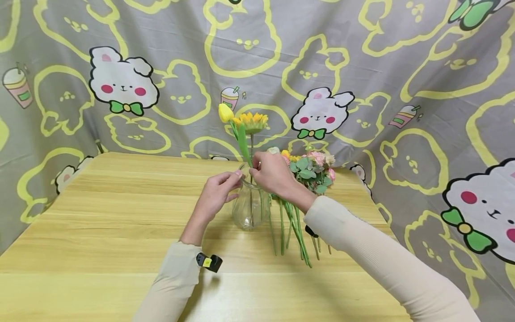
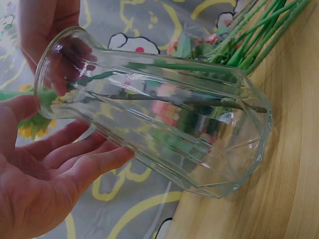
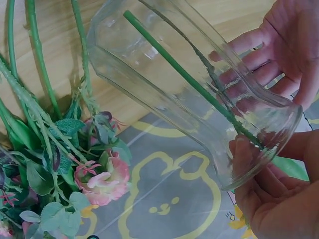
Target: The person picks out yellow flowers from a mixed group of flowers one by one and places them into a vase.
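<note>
Head view: a glass vase [image 1: 242, 215] stands on the table [image 1: 120, 214], a sunflower [image 1: 251, 121] inside; the right hand [image 1: 272, 174] pinches the yellow tulip [image 1: 226, 113] by its stem at the mouth. Left wrist view: the left hand [image 2: 50, 185] touches the vase, fingers loosely extended; the glass looks slippery and fragile, best steadied at the neck. Right wrist view: the stem [image 3: 182, 71] seems light and stiff, best pinched low; glass blurs the exact grip.

The vase [image 1: 242, 219] is clear, glossy, faceted glass. The table [image 1: 120, 214] looks wood-grained and smooth, with a sheen toward its near edge. Toward its right edge, green stems [image 3: 34, 30] look like plastic, some smooth, some bumpy. Matt, creased cloth [image 1: 181, 40] hangs past the far edge.
</note>
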Tool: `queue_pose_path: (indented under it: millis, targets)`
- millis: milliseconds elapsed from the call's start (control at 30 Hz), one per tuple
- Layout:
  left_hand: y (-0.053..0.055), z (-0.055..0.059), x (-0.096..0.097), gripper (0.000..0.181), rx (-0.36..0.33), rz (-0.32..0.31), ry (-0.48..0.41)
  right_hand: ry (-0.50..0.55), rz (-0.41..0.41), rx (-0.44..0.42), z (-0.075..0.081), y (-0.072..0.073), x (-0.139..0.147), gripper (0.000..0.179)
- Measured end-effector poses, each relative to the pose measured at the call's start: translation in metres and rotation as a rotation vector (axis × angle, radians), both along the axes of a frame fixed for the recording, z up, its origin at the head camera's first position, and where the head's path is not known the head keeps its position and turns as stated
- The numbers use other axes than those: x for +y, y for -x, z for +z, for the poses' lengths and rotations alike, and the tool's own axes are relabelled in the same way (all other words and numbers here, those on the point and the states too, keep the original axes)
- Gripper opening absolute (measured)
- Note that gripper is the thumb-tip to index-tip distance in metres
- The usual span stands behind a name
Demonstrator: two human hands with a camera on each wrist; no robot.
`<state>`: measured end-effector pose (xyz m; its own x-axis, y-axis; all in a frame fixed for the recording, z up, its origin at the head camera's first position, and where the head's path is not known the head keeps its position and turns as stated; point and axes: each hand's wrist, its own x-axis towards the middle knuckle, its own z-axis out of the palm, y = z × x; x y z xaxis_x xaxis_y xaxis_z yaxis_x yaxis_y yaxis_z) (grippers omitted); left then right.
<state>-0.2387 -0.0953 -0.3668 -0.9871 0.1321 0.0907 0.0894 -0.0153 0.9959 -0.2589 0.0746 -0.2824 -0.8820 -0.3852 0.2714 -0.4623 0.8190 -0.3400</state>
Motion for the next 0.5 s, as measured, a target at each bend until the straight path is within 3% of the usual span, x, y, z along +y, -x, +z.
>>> queue_pose_path:
  millis: [500]
  targets:
    - [-0.0004,0.0001,-0.0001,0.055,0.005,0.002,0.012,-0.054,0.017,0.018,-0.0015,0.0019,0.0010,0.023]
